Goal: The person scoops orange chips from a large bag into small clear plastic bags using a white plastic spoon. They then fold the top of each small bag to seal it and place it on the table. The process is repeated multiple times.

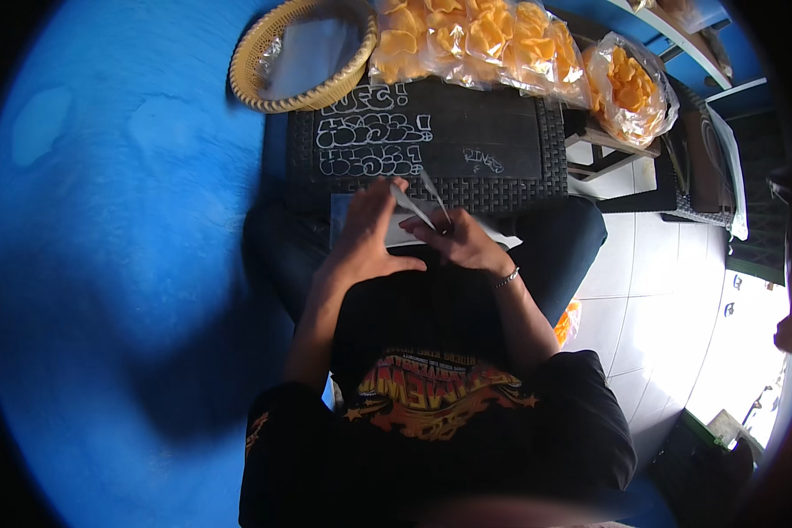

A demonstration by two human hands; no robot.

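My left hand [368, 231] hovers over my lap, fingers raised and thumb spread wide, holding nothing that I can see. Between the fingers of my right hand [465, 243] is a pale two-armed tool [414, 208], which looks like tongs; its arms point up and left, apart at the tips. The exact kind is hard to settle because the grip hides its lower part. Below both hands lies a whitish sheet or flat plastic bag [399, 232], partly covered by them, at the near edge of the black woven-pattern table [501, 191].
A yellow woven basket [241, 76] holding transparent plastic bags [310, 56] stands at the far left. Several bags of orange crackers [488, 39] line the table's far edge. A larger cracker bag [633, 92] sits on a wooden stool [617, 142] to the right. A blue wall [138, 198] rises at left.
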